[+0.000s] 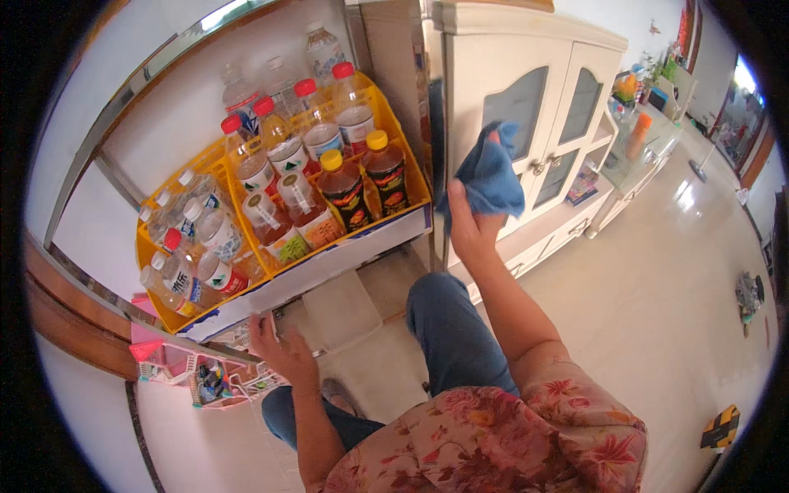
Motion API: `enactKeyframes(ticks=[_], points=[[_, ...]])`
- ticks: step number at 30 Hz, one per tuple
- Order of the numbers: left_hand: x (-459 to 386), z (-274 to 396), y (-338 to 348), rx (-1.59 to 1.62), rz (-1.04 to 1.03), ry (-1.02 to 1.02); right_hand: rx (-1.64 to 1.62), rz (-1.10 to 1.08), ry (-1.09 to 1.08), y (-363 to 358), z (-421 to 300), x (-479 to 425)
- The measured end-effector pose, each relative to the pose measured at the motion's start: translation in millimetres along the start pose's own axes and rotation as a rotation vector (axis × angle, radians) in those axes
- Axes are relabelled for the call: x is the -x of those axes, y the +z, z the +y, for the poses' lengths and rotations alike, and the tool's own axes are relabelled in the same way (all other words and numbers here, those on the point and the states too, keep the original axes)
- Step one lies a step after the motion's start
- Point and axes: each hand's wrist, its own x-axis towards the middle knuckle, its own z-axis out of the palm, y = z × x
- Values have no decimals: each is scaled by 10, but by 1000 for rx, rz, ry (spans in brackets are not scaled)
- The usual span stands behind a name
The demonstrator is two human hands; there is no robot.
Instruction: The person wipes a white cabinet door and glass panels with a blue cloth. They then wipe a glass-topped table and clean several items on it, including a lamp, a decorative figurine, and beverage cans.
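Note:
A blue cloth (490, 175) is bunched in my right hand (471, 231), raised beside the edge of the white cabinet (585, 29). My left hand (283, 348) is slightly blurred and holds nothing, with its fingers apart. It is just below the front of a yellow plastic crate (271, 280); whether it touches anything there I cannot tell. Plastic drink bottles fill the crate's compartments. Dark ones with yellow caps (333, 161) stand at the front right, red-capped ones (306, 89) behind them, and mostly clear ones with white caps (212, 228) on the left.
A pink toy dollhouse (175, 363) stands on the floor at the lower left. The cabinet's glazed doors have round knobs (537, 167). Farther right are a glass-topped counter (647, 148) with an orange bottle (639, 130) and glossy floor tiles (641, 296).

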Motion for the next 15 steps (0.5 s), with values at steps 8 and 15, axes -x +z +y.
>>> enactKeyframes(ticks=[8, 15], points=[[173, 408, 205, 33, -162, 38, 730, -230, -479, 199, 281, -1112], [557, 926, 379, 94, -252, 43, 755, -188, -524, -456, 686, -1587]])
